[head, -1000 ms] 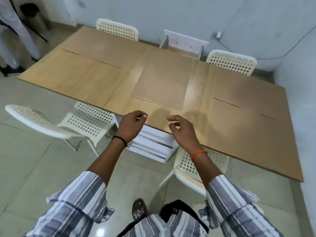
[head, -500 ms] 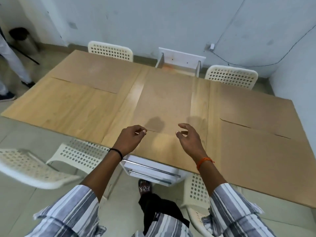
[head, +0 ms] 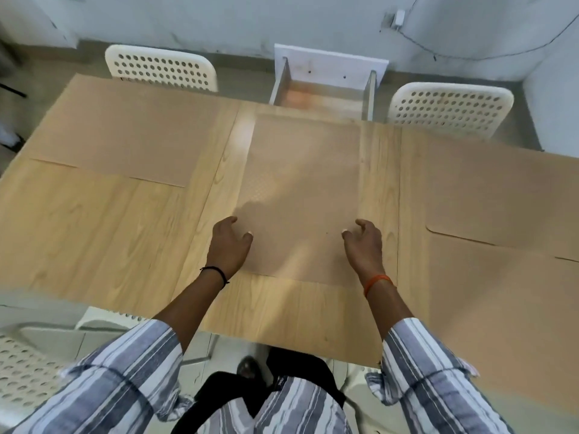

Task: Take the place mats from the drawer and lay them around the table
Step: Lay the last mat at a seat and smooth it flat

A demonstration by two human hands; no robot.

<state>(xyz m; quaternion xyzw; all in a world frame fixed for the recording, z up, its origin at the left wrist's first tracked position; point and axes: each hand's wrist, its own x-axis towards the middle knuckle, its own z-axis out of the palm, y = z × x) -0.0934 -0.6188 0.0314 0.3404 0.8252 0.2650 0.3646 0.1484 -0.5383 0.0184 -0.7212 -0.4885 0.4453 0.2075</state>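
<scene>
A: Where's the mat rn?
B: Centre of frame. Tan place mat (head: 302,189) lies flat on the wooden table (head: 103,233), textured w/ a fine dot pattern, long side running away from the person. Near edge sits back from the table's lower edge.
A: Hands?
B: Both over its near end. Left hand (head: 228,245) at the mat's lower-left corner, right hand (head: 365,244) at the lower-right. Fingers loosely curled, nothing pinched; can't tell if the tips touch the mat.
A: What's around it?
B: More mats: left mat (head: 125,136) in the upper left, far right mat (head: 488,189) at right, near right mat (head: 507,308) at lower right, overlapped by the far one's edge. Bare wood strips btwn centre mat and neighbours.
A: Beyond the table?
B: Open white drawer (head: 326,86) at top centre, interior blurry. White perforated chairs: one at upper left (head: 161,68), one at upper right (head: 449,104), another at lower left (head: 25,371). Striped sleeves at the bottom.
</scene>
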